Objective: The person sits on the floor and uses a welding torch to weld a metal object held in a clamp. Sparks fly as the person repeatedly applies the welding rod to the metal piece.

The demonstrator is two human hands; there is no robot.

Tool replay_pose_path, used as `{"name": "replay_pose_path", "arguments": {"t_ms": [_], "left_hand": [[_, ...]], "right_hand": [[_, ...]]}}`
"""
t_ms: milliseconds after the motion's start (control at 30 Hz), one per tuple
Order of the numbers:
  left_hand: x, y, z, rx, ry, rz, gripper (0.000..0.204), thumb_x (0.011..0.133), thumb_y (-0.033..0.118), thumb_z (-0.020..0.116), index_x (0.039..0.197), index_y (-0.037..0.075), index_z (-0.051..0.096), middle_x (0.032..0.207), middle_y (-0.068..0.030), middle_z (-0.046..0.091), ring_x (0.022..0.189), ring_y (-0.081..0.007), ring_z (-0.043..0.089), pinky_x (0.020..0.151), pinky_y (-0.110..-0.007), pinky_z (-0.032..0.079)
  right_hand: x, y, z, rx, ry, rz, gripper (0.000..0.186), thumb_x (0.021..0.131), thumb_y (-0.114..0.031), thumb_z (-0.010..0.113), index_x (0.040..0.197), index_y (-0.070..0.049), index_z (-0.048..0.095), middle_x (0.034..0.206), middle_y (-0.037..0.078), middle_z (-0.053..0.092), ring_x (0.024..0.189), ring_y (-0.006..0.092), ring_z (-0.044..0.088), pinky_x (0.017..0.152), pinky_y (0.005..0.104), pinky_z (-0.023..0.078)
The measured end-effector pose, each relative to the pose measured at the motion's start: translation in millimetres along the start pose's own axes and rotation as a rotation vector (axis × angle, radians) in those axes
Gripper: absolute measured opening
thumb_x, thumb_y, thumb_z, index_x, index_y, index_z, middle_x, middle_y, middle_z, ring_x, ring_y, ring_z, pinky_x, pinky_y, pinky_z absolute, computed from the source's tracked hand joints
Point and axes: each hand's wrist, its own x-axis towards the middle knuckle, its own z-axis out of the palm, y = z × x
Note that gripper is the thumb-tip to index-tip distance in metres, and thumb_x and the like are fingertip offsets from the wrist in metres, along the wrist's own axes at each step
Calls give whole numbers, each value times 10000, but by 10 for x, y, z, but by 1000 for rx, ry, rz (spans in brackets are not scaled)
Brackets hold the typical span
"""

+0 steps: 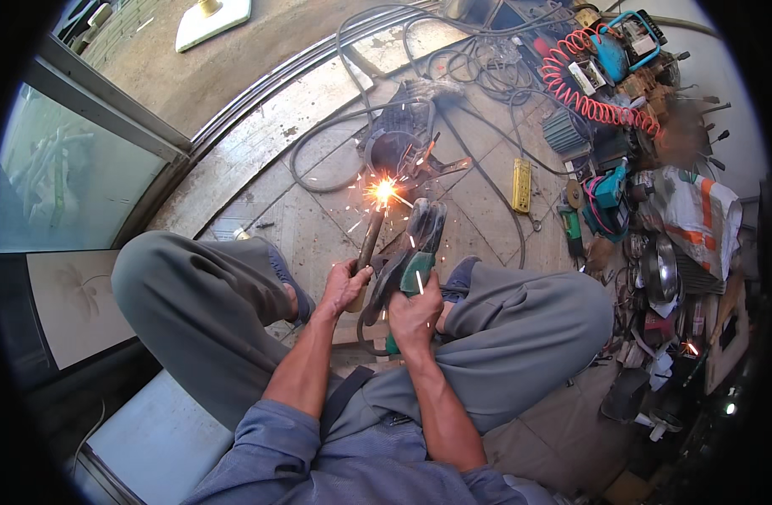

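My left hand (344, 286) grips the near end of a dark metal rod (370, 240) that slants up and away from me. At the rod's far tip, bright orange sparks (383, 192) fly out. My right hand (415, 313) is closed around a green angle grinder (417, 252), whose dark head reaches toward the sparks. I sit low with both knees in grey trousers spread to either side of the hands. Just behind the sparks stands a dark round metal part (399, 147) on the tiled floor.
Black cables (453, 59) loop across the floor behind. A yellow power strip (521, 185) lies to the right. Further right are a red coiled hose (584, 88), teal power tools (609, 198) and piled clutter. A glass door (66, 177) stands at left.
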Motion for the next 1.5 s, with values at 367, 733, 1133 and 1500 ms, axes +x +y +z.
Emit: {"name": "replay_pose_path", "arguments": {"t_ms": [367, 733, 1133, 1500], "left_hand": [[26, -76, 21, 91, 105, 6, 305, 859, 270, 738, 954, -17, 701, 729, -84, 675, 675, -149, 595, 635, -343, 481], [-81, 182, 48, 271, 184, -1, 370, 815, 322, 770, 964, -10, 708, 729, -146, 673, 669, -207, 625, 656, -377, 498], [-105, 243, 66, 280, 195, 7, 388, 771, 298, 817, 968, -15, 701, 760, -154, 691, 687, -219, 644, 668, -370, 509], [-87, 203, 60, 267, 190, 2, 397, 771, 310, 818, 971, -14, 703, 781, -157, 701, 703, -218, 651, 683, -372, 515]], "right_hand": [[-17, -70, -20, 2, -18, 14, 321, 738, -60, 766, 991, 2, 579, 815, 203, 696, 789, 382, 708, 716, 442, 523], [-21, -87, -29, -53, 4, 24, 302, 765, -78, 741, 1005, 11, 579, 801, 225, 681, 793, 418, 693, 705, 461, 513], [-21, -54, -23, -50, 18, -1, 291, 781, -90, 729, 1001, 24, 576, 772, 229, 675, 777, 427, 692, 687, 465, 511], [-17, -109, -25, -78, 12, 28, 273, 770, -60, 718, 989, 24, 579, 766, 211, 674, 754, 385, 693, 693, 437, 515]]}}
